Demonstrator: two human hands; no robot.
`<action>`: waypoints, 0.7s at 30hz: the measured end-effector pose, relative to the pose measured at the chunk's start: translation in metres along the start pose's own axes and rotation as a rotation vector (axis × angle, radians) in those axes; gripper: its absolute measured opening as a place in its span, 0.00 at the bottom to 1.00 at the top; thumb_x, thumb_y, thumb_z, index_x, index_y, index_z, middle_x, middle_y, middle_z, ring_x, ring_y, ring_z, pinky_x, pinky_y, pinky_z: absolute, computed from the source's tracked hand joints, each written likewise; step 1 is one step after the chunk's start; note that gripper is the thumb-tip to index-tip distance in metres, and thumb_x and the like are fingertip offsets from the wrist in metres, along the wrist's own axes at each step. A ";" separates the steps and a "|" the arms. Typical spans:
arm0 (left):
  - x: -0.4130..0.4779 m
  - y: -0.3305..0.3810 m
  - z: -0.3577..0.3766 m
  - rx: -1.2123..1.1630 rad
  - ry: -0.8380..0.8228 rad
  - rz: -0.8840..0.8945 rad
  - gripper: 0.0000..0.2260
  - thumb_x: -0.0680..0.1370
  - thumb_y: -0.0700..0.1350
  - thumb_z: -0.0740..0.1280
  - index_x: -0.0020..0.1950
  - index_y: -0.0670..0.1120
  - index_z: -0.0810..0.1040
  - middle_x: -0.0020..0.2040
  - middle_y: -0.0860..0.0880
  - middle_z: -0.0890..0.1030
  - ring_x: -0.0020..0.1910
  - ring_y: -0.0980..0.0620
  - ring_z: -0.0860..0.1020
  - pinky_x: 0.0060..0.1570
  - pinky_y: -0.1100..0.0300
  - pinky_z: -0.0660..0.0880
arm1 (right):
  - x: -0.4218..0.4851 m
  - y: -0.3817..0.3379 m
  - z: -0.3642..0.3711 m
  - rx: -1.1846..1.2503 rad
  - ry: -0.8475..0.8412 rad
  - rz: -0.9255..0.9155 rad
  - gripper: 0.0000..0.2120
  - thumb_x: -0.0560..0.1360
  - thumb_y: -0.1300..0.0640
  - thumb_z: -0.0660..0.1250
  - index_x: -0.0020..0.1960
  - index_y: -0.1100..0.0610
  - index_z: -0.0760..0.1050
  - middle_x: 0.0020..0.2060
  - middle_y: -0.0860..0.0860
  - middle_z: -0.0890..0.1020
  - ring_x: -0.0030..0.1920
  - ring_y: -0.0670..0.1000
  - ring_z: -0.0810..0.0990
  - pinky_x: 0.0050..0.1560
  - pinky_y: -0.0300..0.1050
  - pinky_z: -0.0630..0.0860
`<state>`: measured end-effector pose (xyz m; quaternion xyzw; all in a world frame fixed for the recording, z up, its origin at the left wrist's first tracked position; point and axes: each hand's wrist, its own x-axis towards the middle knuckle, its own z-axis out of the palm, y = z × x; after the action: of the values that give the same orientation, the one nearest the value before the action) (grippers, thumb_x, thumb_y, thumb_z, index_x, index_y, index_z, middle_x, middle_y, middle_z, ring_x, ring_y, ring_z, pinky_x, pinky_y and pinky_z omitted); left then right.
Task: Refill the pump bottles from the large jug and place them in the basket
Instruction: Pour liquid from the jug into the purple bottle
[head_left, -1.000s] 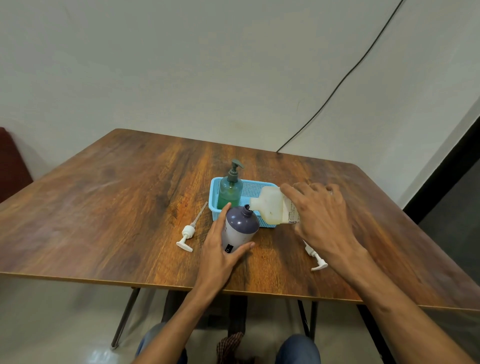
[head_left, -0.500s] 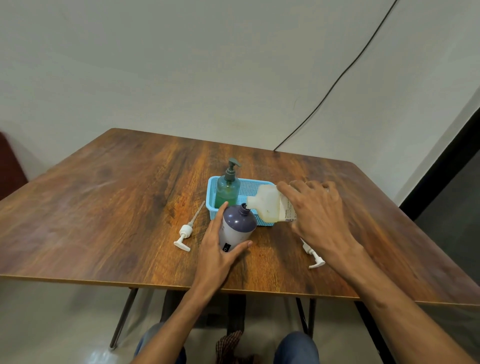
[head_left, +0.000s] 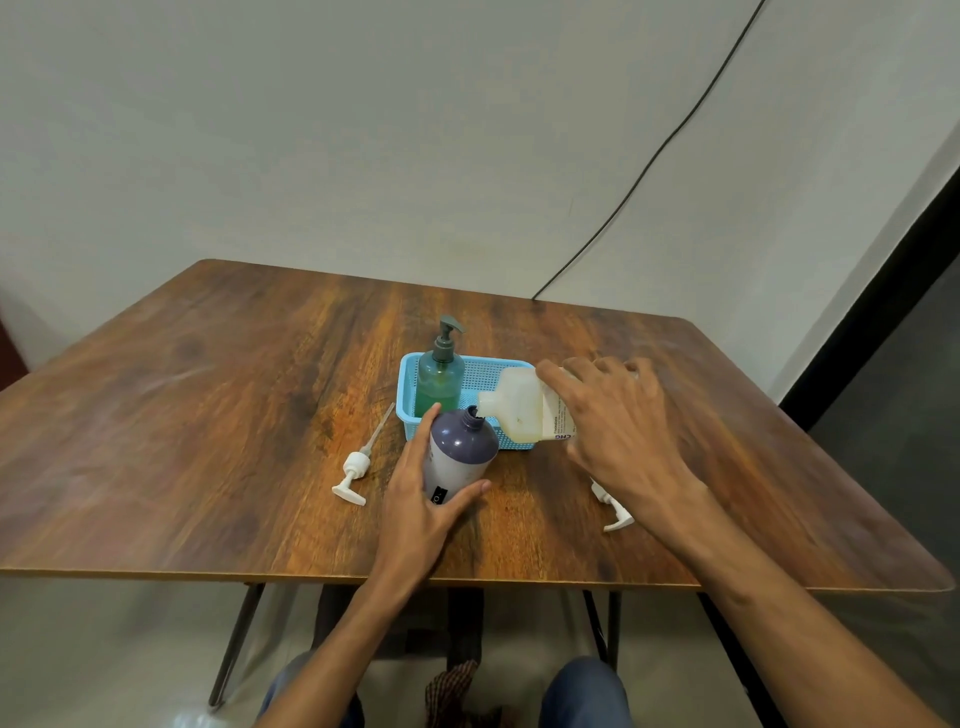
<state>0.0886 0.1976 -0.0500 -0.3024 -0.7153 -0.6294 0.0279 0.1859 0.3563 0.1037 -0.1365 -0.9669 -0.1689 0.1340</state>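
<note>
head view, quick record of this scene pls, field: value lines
left hand: grips the purple bottle, which stands on the table with its pump off
right hand: holds the jug tipped, spout at the purple bottle's open neck
basket: blue, just behind the purple bottle; holds the green pump bottle upright, pump on
white pump: lies on the table left of the purple bottle
second white pump: lies on the table, partly hidden by the right wrist

The wooden tabletop (head_left: 208, 415) carries a blue basket (head_left: 407, 400), a purple bottle (head_left: 460, 452) before it, a left pump (head_left: 356, 467) and a right pump (head_left: 615, 514).
</note>
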 end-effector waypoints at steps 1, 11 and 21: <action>0.000 0.000 0.000 0.003 0.002 0.001 0.44 0.71 0.52 0.79 0.81 0.55 0.58 0.76 0.55 0.70 0.70 0.66 0.70 0.64 0.74 0.69 | 0.000 0.000 0.000 0.001 -0.001 0.001 0.37 0.73 0.47 0.73 0.76 0.45 0.59 0.71 0.52 0.72 0.69 0.58 0.72 0.67 0.61 0.65; -0.001 0.001 0.000 0.000 0.006 -0.003 0.44 0.71 0.51 0.80 0.81 0.54 0.58 0.76 0.54 0.70 0.70 0.66 0.70 0.63 0.76 0.68 | -0.001 0.000 0.000 -0.012 0.013 -0.003 0.36 0.73 0.48 0.73 0.75 0.46 0.60 0.70 0.52 0.73 0.69 0.59 0.72 0.66 0.61 0.66; 0.000 0.001 0.001 0.009 0.007 -0.001 0.44 0.71 0.50 0.80 0.81 0.52 0.59 0.75 0.53 0.70 0.68 0.70 0.70 0.61 0.77 0.67 | 0.000 0.000 0.000 -0.018 0.013 -0.002 0.36 0.73 0.47 0.72 0.76 0.46 0.59 0.71 0.52 0.73 0.69 0.59 0.72 0.67 0.61 0.65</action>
<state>0.0891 0.1983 -0.0490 -0.2997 -0.7181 -0.6273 0.0311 0.1861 0.3563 0.1037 -0.1354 -0.9646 -0.1785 0.1390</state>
